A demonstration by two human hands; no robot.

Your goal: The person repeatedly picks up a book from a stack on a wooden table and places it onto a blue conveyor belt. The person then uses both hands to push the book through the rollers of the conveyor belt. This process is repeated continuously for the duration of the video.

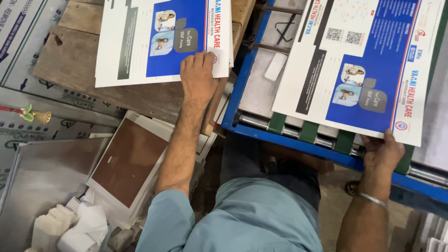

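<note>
My left hand (198,77) lies flat on the lower right corner of a stack of printed sheets (140,42), white with blue panels and small photos, resting on a wooden board (74,60). My right hand (382,151) grips the near edge of another printed sheet (364,70) of the same kind. That sheet lies tilted on the delivery end of a blue-framed machine (242,79), over green belts and metal rollers (308,133). A metal bangle (373,198) is on my right wrist.
Below the board lies a pile of brown-faced plates or boards (128,161) with white edges. Crumpled white cloth (74,226) sits at the bottom left beside a grey metal sheet (42,177). Printed cardboard (18,28) covers the left side.
</note>
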